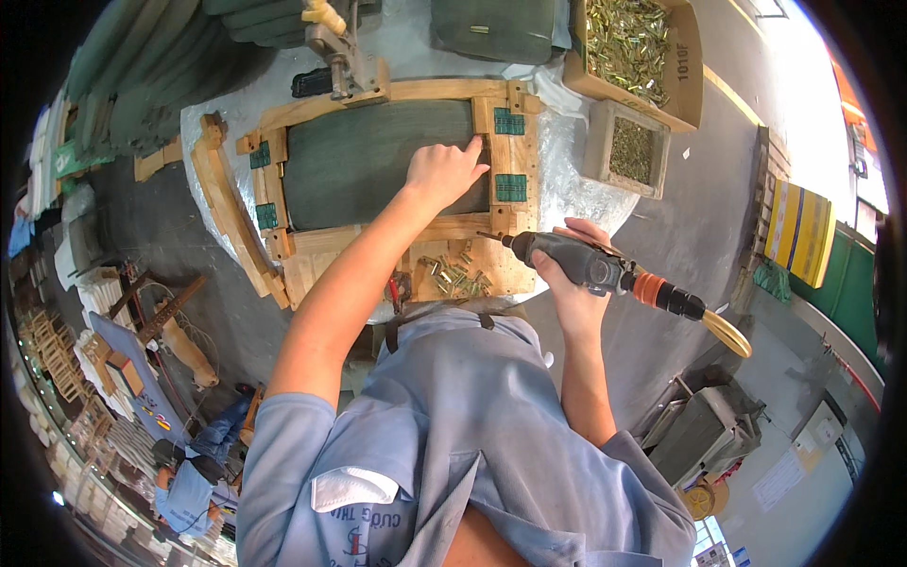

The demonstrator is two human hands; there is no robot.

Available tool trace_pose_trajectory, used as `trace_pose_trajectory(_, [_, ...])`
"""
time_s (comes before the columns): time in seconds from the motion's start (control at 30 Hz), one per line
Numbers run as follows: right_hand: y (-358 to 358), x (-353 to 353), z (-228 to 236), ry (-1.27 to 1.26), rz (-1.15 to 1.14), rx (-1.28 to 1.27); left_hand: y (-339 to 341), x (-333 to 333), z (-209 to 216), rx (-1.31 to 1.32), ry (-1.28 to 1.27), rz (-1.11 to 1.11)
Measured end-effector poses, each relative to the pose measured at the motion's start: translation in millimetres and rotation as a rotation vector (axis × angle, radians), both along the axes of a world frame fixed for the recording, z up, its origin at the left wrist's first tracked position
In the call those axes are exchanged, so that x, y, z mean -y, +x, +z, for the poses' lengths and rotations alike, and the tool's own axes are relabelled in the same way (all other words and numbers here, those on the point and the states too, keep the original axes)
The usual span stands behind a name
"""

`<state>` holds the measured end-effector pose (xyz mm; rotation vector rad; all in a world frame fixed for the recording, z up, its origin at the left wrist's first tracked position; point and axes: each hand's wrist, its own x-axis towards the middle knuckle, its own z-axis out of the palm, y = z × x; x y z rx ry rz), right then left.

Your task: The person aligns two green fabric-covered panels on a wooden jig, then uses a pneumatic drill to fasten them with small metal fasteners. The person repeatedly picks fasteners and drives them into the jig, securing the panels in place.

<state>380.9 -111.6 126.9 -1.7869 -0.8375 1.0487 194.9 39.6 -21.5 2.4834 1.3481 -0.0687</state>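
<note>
On the bench lies a wooden frame (pixel 368 92) around a dark green panel (pixel 350 156). My left hand (pixel 441 177) reaches over the panel, index finger and thumb stretched out at its right edge by the frame's side rail. No object shows in that hand. My right hand (pixel 578 302) is wrapped round a grey-black air drill (pixel 578 262) with an orange-and-black coupling and a yellow hose (pixel 729 333). Its bit points left, close to the frame's lower right corner. Green patches (pixel 510 187) sit on the frame's sides. Loose brass-coloured cylindrical pieces (pixel 458 276) lie on the wood near me.
A clamp-like metal tool (pixel 337 52) stands at the frame's far edge. Curved wooden parts (pixel 227 213) lie left. At far right are a cardboard box (pixel 688 76) of brass-coloured pieces and a smaller bin (pixel 598 142). Dark green cushions (pixel 496 38) lie beyond. Another person (pixel 189 496) is at lower left.
</note>
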Motion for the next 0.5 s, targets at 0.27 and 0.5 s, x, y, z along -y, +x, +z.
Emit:
trace_pose_trajectory(0.27, [13,5,-7,-0.017,-0.03,-0.006,-19,-9,-5,-0.005,0.103,-0.085])
trace_pose_trajectory(0.5, [20,5,-9,-0.037,-0.037,-0.011,-29,-9,5,-0.039,0.106,-0.102])
